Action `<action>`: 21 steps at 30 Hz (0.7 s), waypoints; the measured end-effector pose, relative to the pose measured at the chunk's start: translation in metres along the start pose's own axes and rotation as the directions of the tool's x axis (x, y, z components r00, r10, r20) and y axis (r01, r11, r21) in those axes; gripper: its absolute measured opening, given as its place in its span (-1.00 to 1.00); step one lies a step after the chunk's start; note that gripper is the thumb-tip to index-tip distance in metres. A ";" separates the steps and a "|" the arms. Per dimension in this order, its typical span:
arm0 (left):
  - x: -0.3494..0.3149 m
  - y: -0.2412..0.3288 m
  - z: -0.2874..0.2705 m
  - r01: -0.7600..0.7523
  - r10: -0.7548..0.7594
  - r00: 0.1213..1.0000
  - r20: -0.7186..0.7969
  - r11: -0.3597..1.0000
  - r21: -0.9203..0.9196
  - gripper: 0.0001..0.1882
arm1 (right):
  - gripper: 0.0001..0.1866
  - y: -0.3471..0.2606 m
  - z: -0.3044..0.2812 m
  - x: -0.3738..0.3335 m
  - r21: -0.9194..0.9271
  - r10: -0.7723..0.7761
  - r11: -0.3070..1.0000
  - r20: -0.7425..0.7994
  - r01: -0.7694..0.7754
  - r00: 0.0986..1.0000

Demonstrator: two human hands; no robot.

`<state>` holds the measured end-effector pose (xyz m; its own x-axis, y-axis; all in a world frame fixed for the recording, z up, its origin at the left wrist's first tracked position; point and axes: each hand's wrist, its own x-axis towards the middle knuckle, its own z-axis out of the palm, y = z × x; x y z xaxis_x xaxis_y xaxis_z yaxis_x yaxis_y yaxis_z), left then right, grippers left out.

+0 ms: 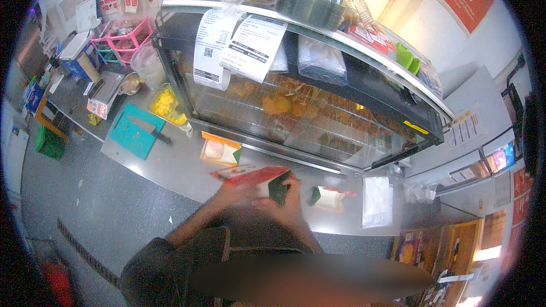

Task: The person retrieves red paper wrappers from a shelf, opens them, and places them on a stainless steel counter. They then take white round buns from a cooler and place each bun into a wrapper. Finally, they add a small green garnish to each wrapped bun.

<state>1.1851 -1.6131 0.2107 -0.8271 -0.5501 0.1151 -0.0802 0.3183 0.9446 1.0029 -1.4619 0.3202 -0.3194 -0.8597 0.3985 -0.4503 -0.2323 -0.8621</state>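
Note:
Both my hands are closed on a red, white and green paper food packet (256,177), held in front of me over the near part of the steel counter. My left hand (232,194) grips it from below on its left side. On its right, green end, my right hand (289,200) has its fingers wrapped round the edge. Just beyond lies an orange-edged packet (220,151) with a pale, round food item showing. To the right of my right hand, a smaller white and green packet (330,198) rests on the counter. What is inside the held packet is hidden.
A glass food warmer (278,111) spans the back, with receipts (253,45) hanging on its front. Left of it are a teal cutting board (135,131) with a knife (153,131) and a tub of yellow food (166,104). White plastic bags (377,202) lie at right.

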 end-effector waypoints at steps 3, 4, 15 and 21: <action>0.013 0.024 -0.020 0.169 -0.126 0.982 -0.138 0.911 0.376 -0.42 | -0.24 0.013 -0.006 -0.005 0.112 0.433 0.896 -0.003 -0.430 0.901; 0.016 0.033 -0.025 0.270 -0.209 0.962 -0.176 0.825 0.496 -0.41 | -0.22 0.019 -0.006 -0.008 0.130 0.460 0.881 -0.015 -0.454 0.888; 0.009 0.100 -0.028 0.445 -0.504 0.863 -0.012 0.750 0.489 -0.37 | -0.44 0.054 -0.024 -0.043 -0.469 0.469 0.824 0.248 -0.318 0.848; -0.001 0.085 -0.041 0.318 -0.347 0.933 0.095 0.918 0.237 -0.39 | -0.49 0.068 -0.061 -0.058 -0.231 0.588 0.794 0.055 -0.563 0.807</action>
<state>1.2022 -1.6176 0.3032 -0.7964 -0.5507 -0.2499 -0.4683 0.3001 0.8311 0.9402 -1.4001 0.2579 -0.4772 -0.8551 -0.2027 -0.3697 0.4046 -0.8364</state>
